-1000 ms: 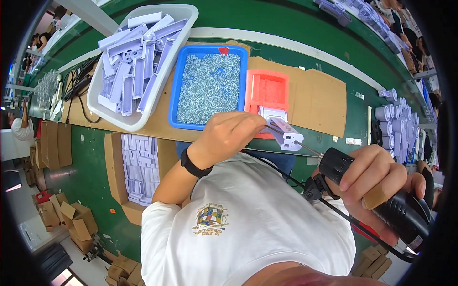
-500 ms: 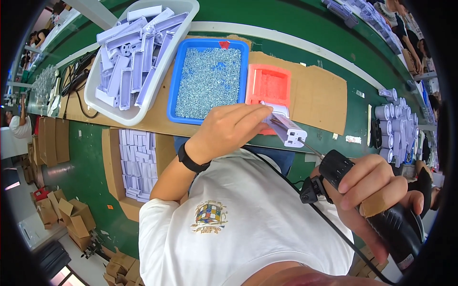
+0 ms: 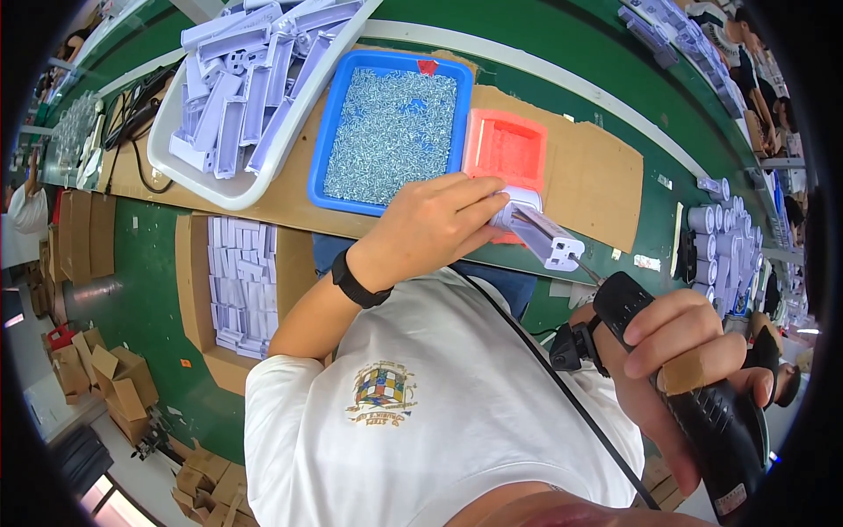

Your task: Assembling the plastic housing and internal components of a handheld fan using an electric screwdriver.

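Closed around one end of a pale lavender plastic housing [image 3: 546,239] is my left hand [image 3: 439,220], with a black band on its wrist. The housing is a long open trough, held tilted over the table's near edge. My right hand [image 3: 689,351] wraps around a black electric screwdriver [image 3: 625,306], a tan wrap on one finger. Its thin metal bit meets the holed end face of the housing; a screw at the tip is too small to make out. A red-orange tray [image 3: 479,158] lies just beyond my left hand.
A blue tray [image 3: 319,162] of loose screws sits on cardboard [image 3: 597,176]. Left of it stands a white bin [image 3: 246,195] piled with housings. A carton [image 3: 195,294] of white parts is below the table. Round lavender parts [image 3: 707,246] stand at right. A black cable [image 3: 544,369] crosses my front.
The view has shifted a little. Both hands keep their holds, and the bit stays at the housing's end face, with slightly less of its shaft showing.
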